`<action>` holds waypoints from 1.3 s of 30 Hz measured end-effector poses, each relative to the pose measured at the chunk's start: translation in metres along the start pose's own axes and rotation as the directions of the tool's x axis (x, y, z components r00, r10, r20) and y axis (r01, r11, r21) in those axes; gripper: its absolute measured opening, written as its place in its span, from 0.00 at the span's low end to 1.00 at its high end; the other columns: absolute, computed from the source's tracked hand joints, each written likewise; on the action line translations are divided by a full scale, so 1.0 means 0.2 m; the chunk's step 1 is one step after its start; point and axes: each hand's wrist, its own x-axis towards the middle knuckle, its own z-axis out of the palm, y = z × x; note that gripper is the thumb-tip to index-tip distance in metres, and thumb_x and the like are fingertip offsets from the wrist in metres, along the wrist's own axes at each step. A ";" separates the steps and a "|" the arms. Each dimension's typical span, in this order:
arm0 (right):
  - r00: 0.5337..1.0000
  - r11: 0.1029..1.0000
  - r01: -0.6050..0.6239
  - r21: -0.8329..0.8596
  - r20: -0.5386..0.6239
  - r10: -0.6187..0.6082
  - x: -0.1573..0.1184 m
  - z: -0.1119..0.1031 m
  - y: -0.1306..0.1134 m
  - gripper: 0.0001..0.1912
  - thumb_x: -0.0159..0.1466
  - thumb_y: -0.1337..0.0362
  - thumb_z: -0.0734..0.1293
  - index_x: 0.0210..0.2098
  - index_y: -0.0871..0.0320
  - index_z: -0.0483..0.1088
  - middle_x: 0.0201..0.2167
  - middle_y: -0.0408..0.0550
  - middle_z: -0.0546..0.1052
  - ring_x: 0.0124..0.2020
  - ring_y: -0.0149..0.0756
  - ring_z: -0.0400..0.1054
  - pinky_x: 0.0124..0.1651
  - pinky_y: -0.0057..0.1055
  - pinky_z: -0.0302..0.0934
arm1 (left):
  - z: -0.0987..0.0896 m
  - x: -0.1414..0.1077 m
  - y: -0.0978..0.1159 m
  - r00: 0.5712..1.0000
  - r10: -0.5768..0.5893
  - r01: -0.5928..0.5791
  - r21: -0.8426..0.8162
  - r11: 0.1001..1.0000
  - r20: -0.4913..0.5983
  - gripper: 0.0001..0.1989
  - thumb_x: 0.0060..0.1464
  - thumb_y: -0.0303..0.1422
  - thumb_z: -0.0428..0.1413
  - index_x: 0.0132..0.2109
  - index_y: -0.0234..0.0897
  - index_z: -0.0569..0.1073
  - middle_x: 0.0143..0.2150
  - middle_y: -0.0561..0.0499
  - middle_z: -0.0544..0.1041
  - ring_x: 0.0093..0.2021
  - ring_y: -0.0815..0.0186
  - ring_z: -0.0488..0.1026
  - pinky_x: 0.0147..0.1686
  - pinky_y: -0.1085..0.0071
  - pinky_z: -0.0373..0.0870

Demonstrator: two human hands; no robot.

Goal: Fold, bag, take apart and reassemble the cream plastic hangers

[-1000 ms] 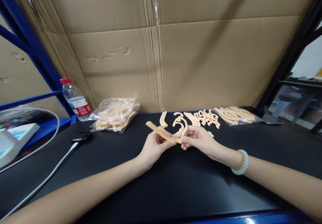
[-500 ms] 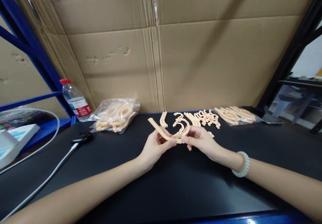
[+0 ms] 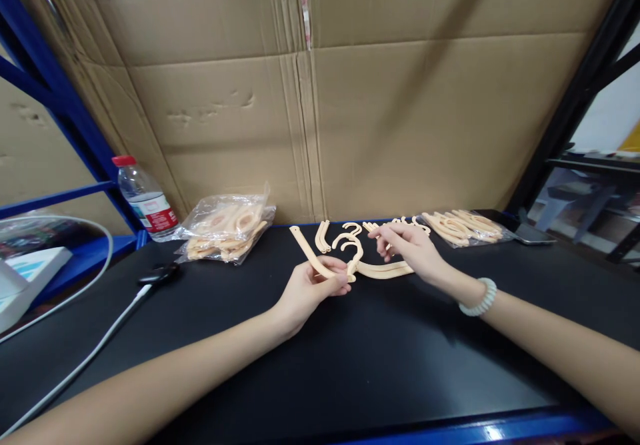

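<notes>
My left hand [image 3: 317, 288] is closed around the middle joint of a beige plastic folding hanger [image 3: 310, 248]. One arm of that hanger points up and to the left, its other arm reaches right, and the hook rises between them. My right hand [image 3: 407, 248] is off the hanger, just above the end of its right arm. Its fingers are bent and loosely apart, with nothing visible in them. Behind my hands lie a loose hook [image 3: 353, 229], a few curved hanger arms [image 3: 323, 236] and other small beige pieces, partly hidden by my right hand.
Clear bags of beige parts lie at the left [image 3: 225, 228] and right [image 3: 463, 227]. A water bottle [image 3: 147, 202] stands at the back left near a black device [image 3: 159, 274] on a white cable. A phone [image 3: 533, 233] lies at the right; a cardboard wall [image 3: 400, 112] closes the back.
My right hand has let go of the hanger's joint and moved up and right. The hanger's hook and right arm now show; my left hand keeps its hold.
</notes>
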 end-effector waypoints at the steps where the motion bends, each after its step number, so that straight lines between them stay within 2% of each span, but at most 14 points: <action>1: 0.999 0.992 0.041 -0.120 -0.012 -0.042 0.02 -0.04 0.03 0.19 0.65 0.50 0.61 0.34 0.59 0.74 0.24 0.46 0.73 0.25 0.33 0.67 0.29 0.31 0.66 | 0.00 0.00 0.00 1.000 -0.003 0.003 -0.008 1.000 -0.002 0.16 0.41 0.32 0.70 0.37 0.30 0.77 0.33 0.50 0.78 0.32 0.69 0.77 0.36 0.73 0.76; 3: 0.982 0.895 0.187 -0.405 0.065 -0.176 0.06 -0.11 0.08 0.14 0.65 0.56 0.62 0.34 0.58 0.75 0.29 0.49 0.75 0.31 0.38 0.69 0.36 0.37 0.66 | 0.00 0.00 0.00 1.000 -0.012 0.012 -0.014 1.000 -0.005 0.16 0.41 0.32 0.70 0.39 0.30 0.79 0.34 0.49 0.79 0.33 0.68 0.77 0.38 0.73 0.76; 5: 0.937 0.729 0.348 -0.589 0.219 -0.271 0.08 -0.16 0.13 0.10 0.64 0.61 0.64 0.35 0.57 0.76 0.35 0.51 0.77 0.40 0.43 0.68 0.44 0.42 0.65 | 0.00 0.00 0.01 1.000 -0.025 0.025 -0.009 1.000 -0.005 0.16 0.42 0.32 0.70 0.39 0.30 0.80 0.34 0.48 0.80 0.33 0.68 0.77 0.38 0.74 0.76; 7: 0.901 0.622 0.433 -0.652 0.325 -0.288 0.09 -0.19 0.17 0.09 0.63 0.64 0.64 0.38 0.56 0.77 0.39 0.53 0.77 0.45 0.45 0.67 0.49 0.45 0.63 | 0.00 0.00 0.01 0.999 -0.036 0.036 -0.009 0.999 -0.010 0.16 0.42 0.32 0.69 0.40 0.30 0.80 0.33 0.47 0.80 0.34 0.67 0.77 0.38 0.74 0.76; 9: 0.891 0.591 0.453 -0.668 0.366 -0.269 0.10 -0.19 0.20 0.09 0.63 0.66 0.64 0.39 0.56 0.77 0.41 0.54 0.76 0.45 0.45 0.67 0.50 0.46 0.62 | 0.00 0.00 0.01 0.999 -0.042 0.042 -0.014 0.999 -0.013 0.16 0.43 0.33 0.69 0.40 0.31 0.81 0.33 0.47 0.80 0.34 0.67 0.77 0.39 0.74 0.75; 16: 0.897 0.674 0.431 -0.600 0.367 -0.247 0.12 -0.16 0.25 0.09 0.61 0.67 0.65 0.32 0.55 0.78 0.37 0.52 0.78 0.43 0.45 0.68 0.50 0.46 0.61 | 0.01 0.00 0.01 0.999 -0.052 0.052 -0.029 0.998 -0.008 0.15 0.42 0.32 0.69 0.40 0.31 0.81 0.36 0.45 0.81 0.34 0.66 0.77 0.42 0.70 0.75; 19: 0.908 0.691 0.412 -0.594 0.329 -0.258 0.12 -0.15 0.25 0.10 0.63 0.66 0.63 0.34 0.54 0.77 0.39 0.51 0.77 0.45 0.44 0.67 0.51 0.46 0.61 | 0.01 0.00 0.02 0.999 -0.051 0.051 -0.036 0.998 -0.002 0.16 0.41 0.31 0.70 0.40 0.30 0.81 0.35 0.45 0.81 0.34 0.65 0.77 0.44 0.68 0.75; 23: 0.934 0.761 0.353 -0.544 0.153 -0.323 0.10 -0.15 0.18 0.12 0.66 0.63 0.60 0.36 0.53 0.76 0.41 0.51 0.73 0.44 0.42 0.67 0.49 0.43 0.61 | 0.00 0.01 0.01 0.999 -0.052 0.052 -0.045 0.998 -0.003 0.16 0.40 0.31 0.70 0.39 0.30 0.81 0.36 0.45 0.81 0.34 0.67 0.77 0.42 0.70 0.76; 27: 0.938 0.824 0.266 -0.500 -0.063 -0.341 0.07 -0.12 0.06 0.11 0.67 0.60 0.61 0.38 0.54 0.74 0.32 0.47 0.69 0.33 0.36 0.65 0.36 0.35 0.60 | 0.00 0.01 0.00 0.999 -0.050 0.050 -0.079 0.996 -0.001 0.16 0.38 0.32 0.71 0.37 0.31 0.81 0.34 0.47 0.80 0.34 0.68 0.76 0.40 0.72 0.76; 30: 0.949 0.903 0.223 -0.366 -0.130 -0.286 0.03 -0.09 -0.02 0.10 0.67 0.58 0.60 0.40 0.54 0.71 0.27 0.44 0.69 0.26 0.32 0.62 0.30 0.32 0.58 | 0.00 0.01 0.00 0.999 -0.041 0.040 -0.107 0.993 -0.011 0.15 0.36 0.32 0.71 0.34 0.31 0.80 0.31 0.50 0.78 0.33 0.69 0.76 0.40 0.73 0.75; 35: 0.984 0.987 0.131 -0.096 -0.110 -0.141 -0.03 -0.01 -0.09 0.12 0.68 0.53 0.59 0.43 0.54 0.65 0.15 0.33 0.62 0.16 0.29 0.63 0.24 0.29 0.58 | 0.00 0.01 0.01 0.999 -0.032 0.031 -0.089 0.996 -0.010 0.13 0.37 0.30 0.71 0.31 0.30 0.77 0.30 0.51 0.76 0.31 0.71 0.74 0.38 0.73 0.74; 37: 0.991 0.996 0.089 -0.022 -0.100 -0.091 -0.04 0.01 -0.11 0.14 0.67 0.51 0.60 0.43 0.54 0.64 0.15 0.34 0.66 0.17 0.30 0.67 0.24 0.28 0.59 | 0.01 0.01 0.02 0.999 -0.031 0.030 -0.085 0.996 -0.011 0.13 0.37 0.30 0.71 0.30 0.30 0.76 0.30 0.52 0.76 0.31 0.71 0.74 0.38 0.73 0.74; 39: 0.995 0.997 0.032 0.066 -0.097 -0.025 -0.05 0.03 -0.12 0.15 0.65 0.50 0.62 0.42 0.55 0.64 0.20 0.39 0.73 0.21 0.32 0.72 0.25 0.28 0.61 | 0.01 0.01 0.02 1.000 -0.027 0.027 -0.084 0.996 -0.006 0.14 0.37 0.30 0.71 0.30 0.31 0.76 0.30 0.51 0.75 0.31 0.70 0.74 0.38 0.72 0.74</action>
